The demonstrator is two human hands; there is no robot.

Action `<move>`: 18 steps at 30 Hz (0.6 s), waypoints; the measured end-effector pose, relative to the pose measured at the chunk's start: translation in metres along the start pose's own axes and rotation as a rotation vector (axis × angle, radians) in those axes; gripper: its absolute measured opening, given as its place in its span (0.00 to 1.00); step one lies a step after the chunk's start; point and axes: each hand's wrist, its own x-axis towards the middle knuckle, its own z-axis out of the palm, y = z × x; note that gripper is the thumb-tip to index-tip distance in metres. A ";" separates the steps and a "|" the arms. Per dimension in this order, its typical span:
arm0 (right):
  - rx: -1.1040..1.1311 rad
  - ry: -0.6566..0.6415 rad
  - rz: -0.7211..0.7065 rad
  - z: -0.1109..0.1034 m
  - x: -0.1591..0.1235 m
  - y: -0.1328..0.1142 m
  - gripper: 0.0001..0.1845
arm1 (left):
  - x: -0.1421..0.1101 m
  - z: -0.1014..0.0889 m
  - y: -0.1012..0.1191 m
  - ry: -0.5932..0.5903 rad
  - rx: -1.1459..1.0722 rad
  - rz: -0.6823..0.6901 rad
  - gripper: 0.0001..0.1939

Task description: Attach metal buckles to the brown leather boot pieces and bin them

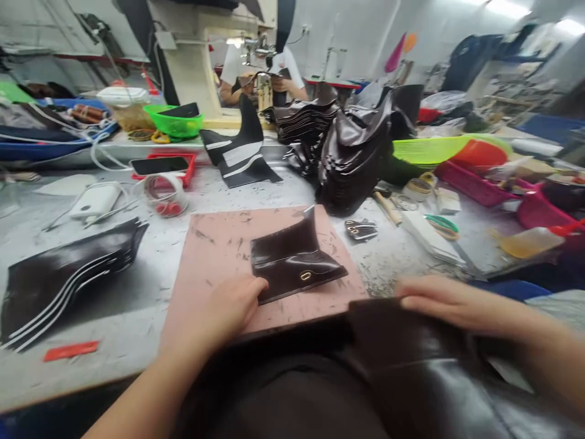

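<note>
A dark brown leather piece point(292, 259) with a small gold-rimmed oval fitting point(306, 276) lies on a pink mat point(201, 256). At its near left corner is my left hand point(235, 302), thumb and fingers closed on the edge. My right hand point(429, 296), a little blurred, grips the upper edge of a larger dark brown leather piece point(411, 353) in front of my body, at the table's near edge. Just beyond the mat's right side lie a few small dark parts point(361, 230) with similar gold rings.
Layered leather pieces with white edges point(68, 280) lie at left, near a red strip point(70, 350). A tall stack of shiny brown leather point(351, 152) stands behind the mat. At right are a hammer point(387, 206) and a glue bottle point(532, 242). A person works at a sewing machine behind.
</note>
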 end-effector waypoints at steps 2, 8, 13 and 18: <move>0.012 -0.128 -0.169 0.032 0.010 -0.046 0.21 | -0.013 0.003 -0.005 0.013 -0.059 -0.002 0.14; -0.001 -0.468 -0.659 0.082 0.022 -0.148 0.13 | -0.047 0.021 -0.006 0.202 -0.076 0.127 0.18; -0.072 -0.518 -0.763 0.087 0.025 -0.160 0.12 | -0.062 0.027 -0.002 0.516 0.103 0.315 0.15; -0.117 -0.532 -0.775 0.085 0.026 -0.162 0.10 | -0.063 0.029 0.003 0.465 0.229 0.440 0.13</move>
